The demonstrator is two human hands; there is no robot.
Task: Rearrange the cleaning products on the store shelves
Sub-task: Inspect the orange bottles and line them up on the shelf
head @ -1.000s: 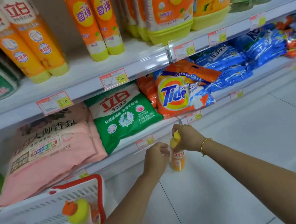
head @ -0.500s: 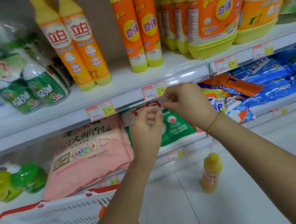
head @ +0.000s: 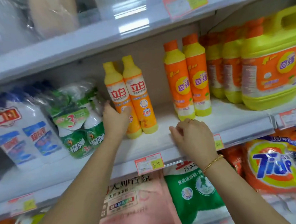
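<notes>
1. Three detergent bags lie nearest, side by side on the lower shelf: pink bag (head: 138,203), green bag (head: 189,194), Tide bag (head: 273,167).
2. Right hand (head: 193,138): rests on the front lip of the middle shelf (head: 232,123), fingers loosely bent, holding nothing; bracelet (head: 213,163) at the wrist.
3. Left hand (head: 115,120): grips the left bottle (head: 116,89), thumb across its label.
4. Left bottle: upright on the middle shelf, touching the right bottle (head: 140,98).
5. Beside them: green wrapped pack (head: 77,120) to the left, orange bottle pair (head: 188,84) to the right.
6. Far right: large jug (head: 272,71).
</notes>
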